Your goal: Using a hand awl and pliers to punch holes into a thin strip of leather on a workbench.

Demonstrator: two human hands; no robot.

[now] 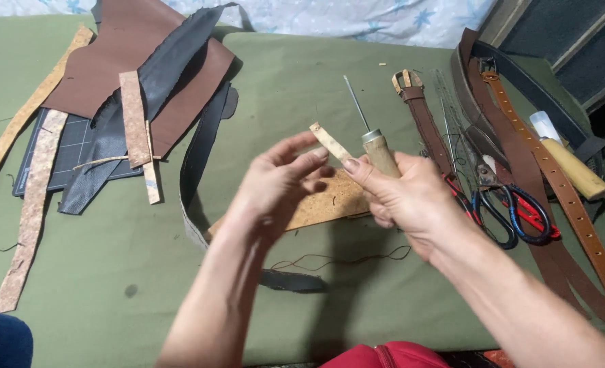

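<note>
Cork, pale and speckled, makes up the small strip pinched between both hands above the green table. Its long axis runs from ten o'clock down to four. The left hand nips it with thumb and fingertips; the right hand grips its lower end alongside a wooden-handled awl, needle pointing to eleven o'clock.

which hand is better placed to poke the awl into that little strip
Right, probably. The right hand grips the awl, point up, while the left hand pinches the strip beside it.
</note>
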